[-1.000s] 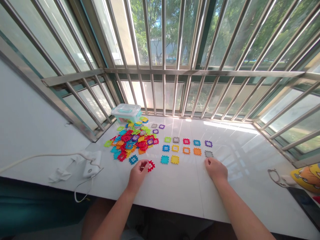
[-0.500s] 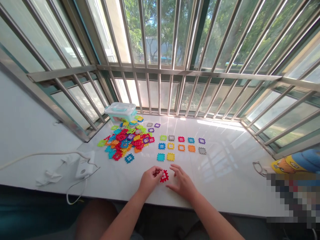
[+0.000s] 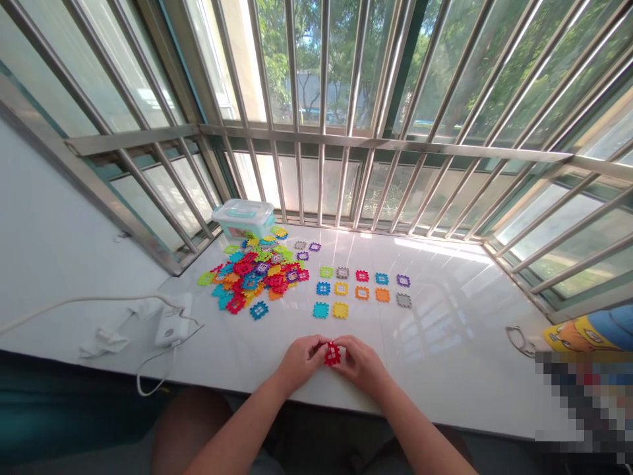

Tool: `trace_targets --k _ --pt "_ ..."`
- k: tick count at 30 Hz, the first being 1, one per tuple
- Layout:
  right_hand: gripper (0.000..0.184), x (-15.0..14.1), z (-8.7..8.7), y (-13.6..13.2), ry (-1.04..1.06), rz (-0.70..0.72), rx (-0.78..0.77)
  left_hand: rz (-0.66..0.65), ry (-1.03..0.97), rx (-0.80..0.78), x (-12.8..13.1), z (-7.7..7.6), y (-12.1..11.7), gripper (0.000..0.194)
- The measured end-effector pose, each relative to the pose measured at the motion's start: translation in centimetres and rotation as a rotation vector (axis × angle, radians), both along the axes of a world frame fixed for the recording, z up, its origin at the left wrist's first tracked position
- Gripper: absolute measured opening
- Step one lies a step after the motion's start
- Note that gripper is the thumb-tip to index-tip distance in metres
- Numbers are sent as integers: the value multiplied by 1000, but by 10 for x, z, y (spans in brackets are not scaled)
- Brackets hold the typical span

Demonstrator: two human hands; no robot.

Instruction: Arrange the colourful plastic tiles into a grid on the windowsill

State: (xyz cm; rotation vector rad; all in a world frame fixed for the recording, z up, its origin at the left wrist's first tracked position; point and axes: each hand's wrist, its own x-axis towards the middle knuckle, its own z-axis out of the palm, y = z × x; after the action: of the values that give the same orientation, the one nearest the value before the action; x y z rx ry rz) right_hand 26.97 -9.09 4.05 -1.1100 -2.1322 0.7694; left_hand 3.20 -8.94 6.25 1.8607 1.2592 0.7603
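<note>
Between my hands, near the front edge of the white ledge, is a red notched square building tile (image 3: 332, 354) with a window-like grid. My left hand (image 3: 304, 359) pinches its left side between thumb and fingers. On the other side, my right hand (image 3: 360, 364) has its fingers closed on the tile's right edge. Beyond them lie rows of separate tiles, among them a cyan tile (image 3: 321, 310), a yellow tile (image 3: 340, 310) and an orange tile (image 3: 382, 295). A mixed heap of tiles (image 3: 247, 267) lies to the left, with a blue tile (image 3: 258, 311) at its near edge.
A lidded clear box (image 3: 243, 218) stands behind the heap. At left a white power strip (image 3: 172, 321) trails cables. A yellow and blue object (image 3: 588, 330) with a loop lies far right. Metal window bars (image 3: 321, 178) close off the back of the ledge (image 3: 445, 369).
My right hand has moved left and closed on the red tile, which my left hand was holding alone. The whole view has shifted slightly.
</note>
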Motion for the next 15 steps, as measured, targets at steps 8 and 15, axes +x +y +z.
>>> trace_targets --k 8,15 --pt "37 0 -7 8 -28 -181 -81 431 742 77 -34 -8 56 34" --pt "54 -1 4 11 -41 -194 -150 534 834 10 -25 -3 126 41"
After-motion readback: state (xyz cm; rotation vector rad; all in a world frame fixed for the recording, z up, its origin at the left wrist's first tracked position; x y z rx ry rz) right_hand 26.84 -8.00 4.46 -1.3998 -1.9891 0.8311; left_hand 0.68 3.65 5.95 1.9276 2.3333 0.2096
